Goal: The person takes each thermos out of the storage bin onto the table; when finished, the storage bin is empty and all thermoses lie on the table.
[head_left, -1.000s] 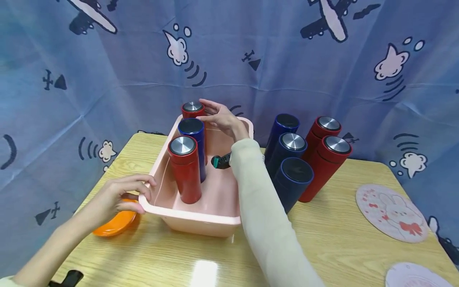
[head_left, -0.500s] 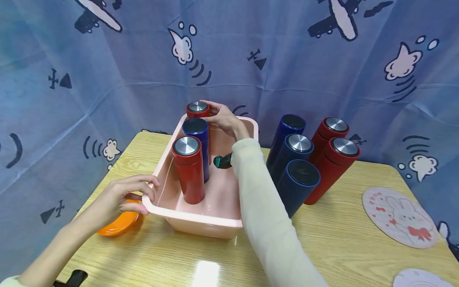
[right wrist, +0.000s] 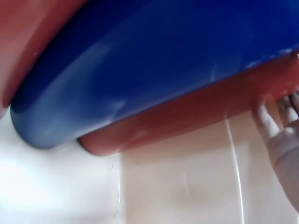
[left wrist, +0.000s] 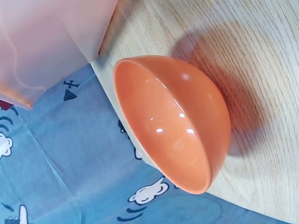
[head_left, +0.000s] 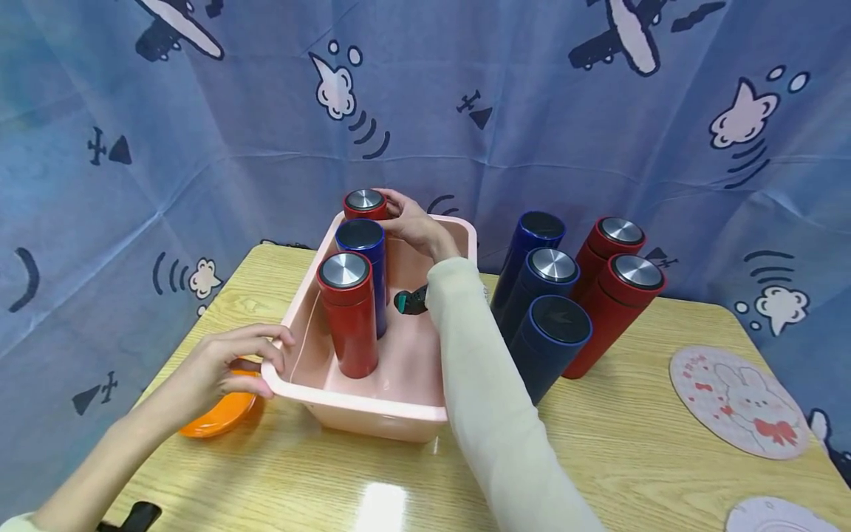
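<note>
A pink tub [head_left: 372, 406] stands on the table with three thermos flasks in a row along its left side. At the far end is a red thermos [head_left: 364, 207], in the middle a blue thermos [head_left: 361, 238], in front another red thermos [head_left: 352, 325]. My right hand [head_left: 419, 227] reaches into the tub and holds the far red thermos near its top, thumb in front and fingers behind. In the right wrist view its fingers [right wrist: 266, 123] lie against that red body. My left hand [head_left: 226, 362] grips the tub's near left corner at the rim.
Right of the tub stand several more thermoses, dark blue ones [head_left: 548, 332] and red ones [head_left: 614, 310]. An orange bowl [left wrist: 173, 121] sits below my left hand. Round rabbit-print mat [head_left: 738, 399] and a pale disc [head_left: 771, 513] lie at the right. A patterned curtain [head_left: 425, 96] hangs behind.
My right hand's fingers have drawn in closer around the far red thermos. The head view has shifted slightly. My left hand stays on the tub's rim.
</note>
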Action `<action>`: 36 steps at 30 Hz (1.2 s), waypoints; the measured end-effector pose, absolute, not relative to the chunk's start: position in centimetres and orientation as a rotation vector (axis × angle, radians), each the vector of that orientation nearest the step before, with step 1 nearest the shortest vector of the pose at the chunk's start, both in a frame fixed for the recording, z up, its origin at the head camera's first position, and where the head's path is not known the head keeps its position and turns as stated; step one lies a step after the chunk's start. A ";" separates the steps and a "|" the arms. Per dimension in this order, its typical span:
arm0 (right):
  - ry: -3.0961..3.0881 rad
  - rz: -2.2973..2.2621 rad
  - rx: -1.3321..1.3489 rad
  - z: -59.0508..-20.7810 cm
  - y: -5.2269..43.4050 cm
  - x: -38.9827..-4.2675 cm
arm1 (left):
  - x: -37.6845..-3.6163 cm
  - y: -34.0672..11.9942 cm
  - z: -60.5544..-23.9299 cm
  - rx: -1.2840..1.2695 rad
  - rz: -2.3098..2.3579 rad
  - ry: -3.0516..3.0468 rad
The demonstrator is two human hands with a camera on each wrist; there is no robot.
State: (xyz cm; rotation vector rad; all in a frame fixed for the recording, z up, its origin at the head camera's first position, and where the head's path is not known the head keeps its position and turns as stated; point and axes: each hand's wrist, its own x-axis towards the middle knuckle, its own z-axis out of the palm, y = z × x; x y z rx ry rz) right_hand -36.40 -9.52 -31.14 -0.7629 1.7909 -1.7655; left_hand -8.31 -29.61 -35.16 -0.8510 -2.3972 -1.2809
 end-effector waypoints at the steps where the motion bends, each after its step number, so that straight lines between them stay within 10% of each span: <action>1: 1.810 -1.758 -0.766 -31.2 -9.4 -36.3 | -8.3 -29.6 -35.2 -0.852 -1.281 -2.395; 36: 2.241 -1.803 -0.147 -25.7 -6.0 -33.6 | -8.5 -29.5 -35.1 -0.895 -1.280 -2.400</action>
